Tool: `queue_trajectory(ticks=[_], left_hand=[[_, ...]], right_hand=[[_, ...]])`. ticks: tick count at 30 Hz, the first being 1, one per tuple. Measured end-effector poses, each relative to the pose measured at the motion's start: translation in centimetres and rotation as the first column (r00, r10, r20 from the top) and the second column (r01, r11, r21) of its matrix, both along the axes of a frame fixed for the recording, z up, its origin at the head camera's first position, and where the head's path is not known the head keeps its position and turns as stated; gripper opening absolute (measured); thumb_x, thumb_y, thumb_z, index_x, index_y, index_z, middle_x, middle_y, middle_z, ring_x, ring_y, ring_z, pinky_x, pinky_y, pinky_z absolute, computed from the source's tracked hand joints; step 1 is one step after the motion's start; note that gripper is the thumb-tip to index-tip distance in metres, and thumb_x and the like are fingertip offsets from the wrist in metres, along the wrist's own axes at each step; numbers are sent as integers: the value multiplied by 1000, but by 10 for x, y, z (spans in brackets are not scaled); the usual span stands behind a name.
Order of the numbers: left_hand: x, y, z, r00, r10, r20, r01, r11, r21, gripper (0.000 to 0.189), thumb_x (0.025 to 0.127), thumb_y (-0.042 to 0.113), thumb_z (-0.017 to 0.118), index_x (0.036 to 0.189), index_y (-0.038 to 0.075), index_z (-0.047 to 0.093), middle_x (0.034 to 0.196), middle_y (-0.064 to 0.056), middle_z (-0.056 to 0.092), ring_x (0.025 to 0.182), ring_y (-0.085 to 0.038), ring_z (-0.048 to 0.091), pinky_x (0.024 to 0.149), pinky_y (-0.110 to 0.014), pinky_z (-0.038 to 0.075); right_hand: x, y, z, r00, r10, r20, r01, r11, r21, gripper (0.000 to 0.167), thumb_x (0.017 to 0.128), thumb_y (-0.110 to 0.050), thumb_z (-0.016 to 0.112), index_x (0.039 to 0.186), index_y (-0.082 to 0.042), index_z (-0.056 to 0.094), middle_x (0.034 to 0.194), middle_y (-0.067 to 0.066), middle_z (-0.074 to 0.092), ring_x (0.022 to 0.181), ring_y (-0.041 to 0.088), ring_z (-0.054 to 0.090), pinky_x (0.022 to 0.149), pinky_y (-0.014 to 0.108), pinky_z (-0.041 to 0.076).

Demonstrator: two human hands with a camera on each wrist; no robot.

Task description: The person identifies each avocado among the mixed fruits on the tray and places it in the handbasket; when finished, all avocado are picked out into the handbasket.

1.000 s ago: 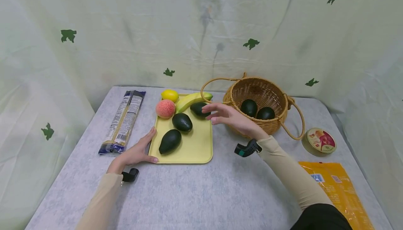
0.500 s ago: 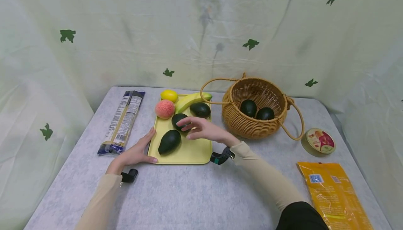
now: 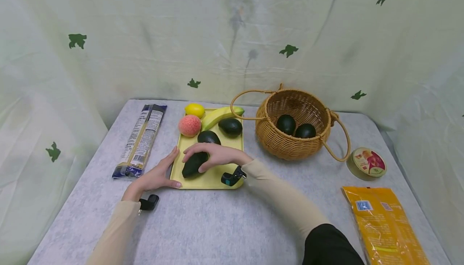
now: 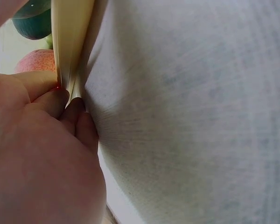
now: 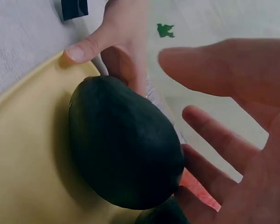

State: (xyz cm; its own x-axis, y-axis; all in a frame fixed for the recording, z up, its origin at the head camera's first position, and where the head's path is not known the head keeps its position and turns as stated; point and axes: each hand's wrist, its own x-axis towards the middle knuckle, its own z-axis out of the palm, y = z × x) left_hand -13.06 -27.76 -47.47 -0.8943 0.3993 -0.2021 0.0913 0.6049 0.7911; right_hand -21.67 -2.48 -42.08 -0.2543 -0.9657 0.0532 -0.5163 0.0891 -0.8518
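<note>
My right hand [image 3: 214, 154] hovers over the nearest avocado [image 3: 195, 163] on the yellow tray [image 3: 227, 176]. In the right wrist view its thumb is apart from that avocado [image 5: 123, 144], while some fingertips lie at its edge; whether they touch cannot be told. My left hand [image 3: 156, 176] rests against the tray's left side with fingers and thumb spread, the thumb at the front corner. The left wrist view has its fingers [image 4: 53, 100] at the tray's outer wall [image 4: 72, 37]. Two more avocados, one at the middle [image 3: 208, 137] and one farther back [image 3: 230, 126], lie on the tray.
A peach [image 3: 189, 125], a lemon [image 3: 195, 110] and a banana [image 3: 217, 117] lie at the tray's back. A wicker basket [image 3: 279, 148] with two avocados stands right, one handle over the tray. A long packet [image 3: 141, 140], a round tin [image 3: 367, 163] and an orange bag [image 3: 386, 224] lie around.
My right hand has moved from beside the basket, leftward and toward me across the tray, to the nearest avocado. My left hand has stayed at the tray's edge.
</note>
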Motion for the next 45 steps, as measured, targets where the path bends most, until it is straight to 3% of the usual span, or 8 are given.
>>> queue_trajectory(ticks=[4,11,15,23,29,33,40,45], left_hand=[[0,0,-1,1000,-5,-2,5,1000,-4,115,76,28,82,152,0,0,158,-16,-8,141,-42,-5,107,-65,3],[0,-1,-2,1000,-3,6,3,1000,2,115,77,27,81,152,2,-1,158,-16,-8,141,-42,-6,107,-66,3],[-1,-1,-2,1000,-5,6,5,1000,13,114,77,27,81,152,1,-1,158,-15,-9,141,-42,-6,107,-66,3],[-1,0,-2,1000,3,10,-3,1000,1,115,76,28,81,152,1,0,158,-16,-9,141,-42,-6,107,-65,2],[0,1,0,1000,4,16,-4,1000,3,115,76,27,82,152,1,0,158,-16,-9,141,-42,-7,108,-64,1],[-1,1,2,1000,2,11,-2,1000,-10,115,76,27,82,152,0,0,158,-17,-9,141,-42,-7,108,-64,1],[-1,2,5,1000,-6,6,6,1000,1,116,74,23,83,152,-1,0,157,-20,-8,141,-44,-6,108,-64,3],[0,2,6,1000,-8,9,8,1000,17,116,74,19,83,152,-1,0,157,-21,-8,141,-44,-6,108,-64,3]], right_hand=[[-3,-8,-3,992,51,-111,-41,995,88,48,77,1,69,124,-9,63,141,12,47,134,11,32,109,24,20],[0,-18,-5,956,113,-272,-54,976,213,47,77,1,72,120,-16,67,143,8,46,136,13,29,110,27,16],[3,-18,-11,952,105,-286,-42,975,219,50,77,4,69,122,-19,67,143,7,44,135,13,30,110,28,17],[11,-11,-14,960,5,-280,42,986,161,47,81,-2,72,123,-22,66,128,0,51,120,9,40,102,21,28],[11,9,-9,986,-85,-141,93,994,50,45,83,-10,72,127,-20,64,125,-11,55,114,4,42,98,21,34],[8,29,-2,987,-154,-44,154,988,-20,45,86,-16,71,130,-19,61,129,-14,55,116,5,44,98,25,37],[5,69,19,946,-291,141,297,955,-20,44,94,-23,62,137,-23,53,140,-10,47,121,9,46,96,35,41],[4,96,34,915,-329,235,348,937,-43,44,98,-28,55,142,-27,47,145,-7,41,122,18,49,97,41,42]])
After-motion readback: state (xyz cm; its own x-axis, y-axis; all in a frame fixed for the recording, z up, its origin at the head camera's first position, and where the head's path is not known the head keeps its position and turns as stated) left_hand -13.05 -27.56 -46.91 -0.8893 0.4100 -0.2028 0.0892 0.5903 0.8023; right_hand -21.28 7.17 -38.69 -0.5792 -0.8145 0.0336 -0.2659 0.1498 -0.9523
